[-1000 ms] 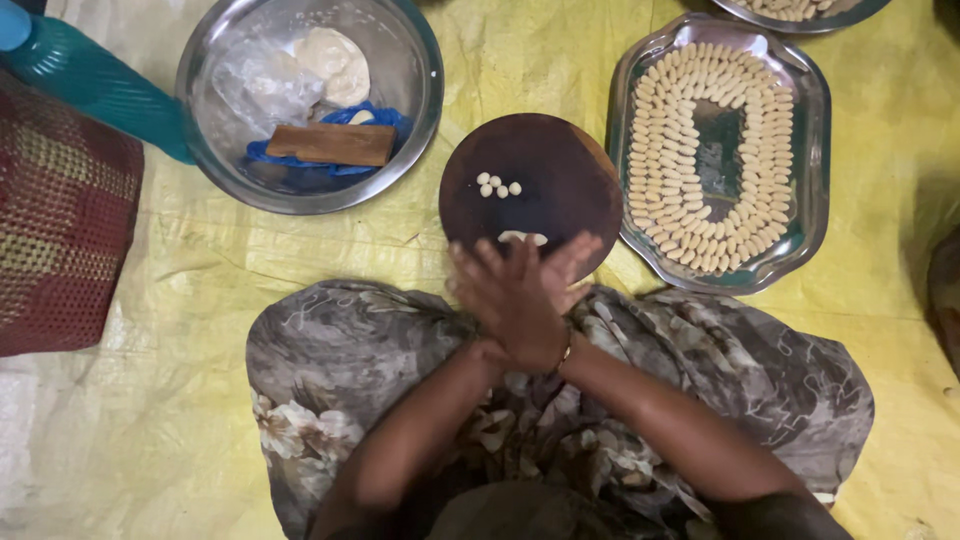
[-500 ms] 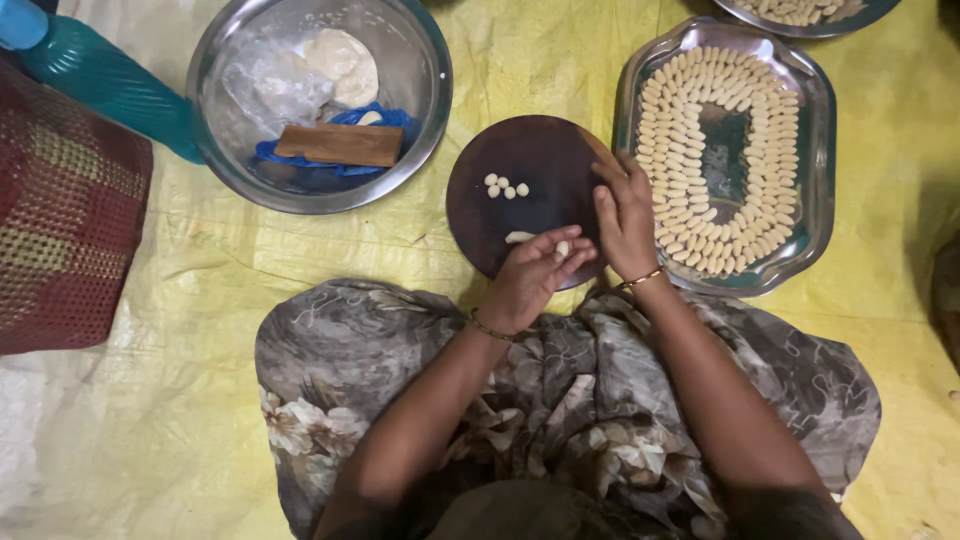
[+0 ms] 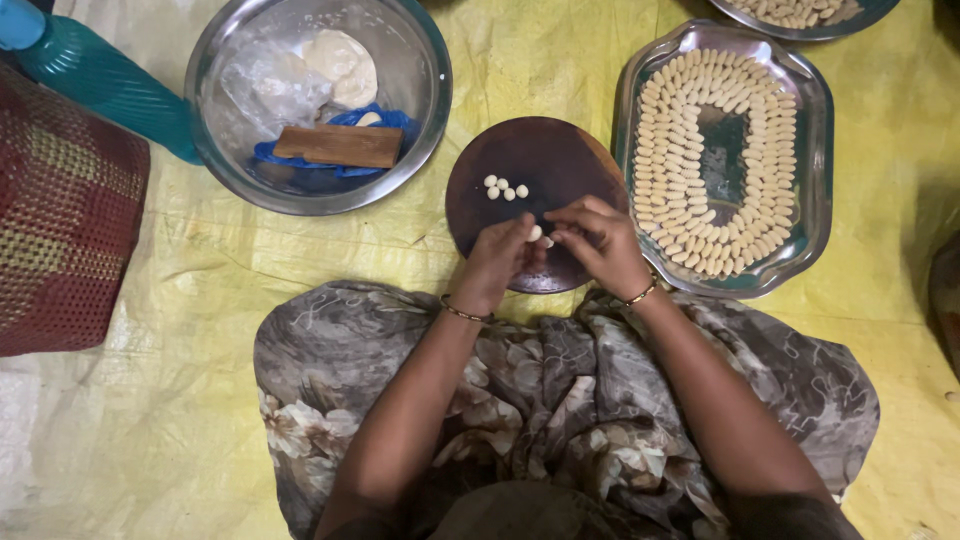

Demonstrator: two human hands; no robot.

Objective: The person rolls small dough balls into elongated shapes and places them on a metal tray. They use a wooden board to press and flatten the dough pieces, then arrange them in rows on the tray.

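From the head camera: a small pale dough piece [image 3: 537, 233] sits pinched between the fingertips of the left hand [image 3: 497, 262] and the right hand [image 3: 598, 243], over the near part of a round dark wooden board [image 3: 520, 160]; it is too small to judge its long axis; four like balls [image 3: 505, 188] lie on the board in a short row running left to right; beside it on the right, a shiny steel tray [image 3: 815, 150] holds ridged pale pieces [image 3: 672, 150] in an oval ring; to the left, a steel bowl [image 3: 425, 90] holds a dough lump [image 3: 342, 62], crumpled clear plastic and a flat wooden block [image 3: 340, 146]; all rest on a yellow sheet [image 3: 180, 300].
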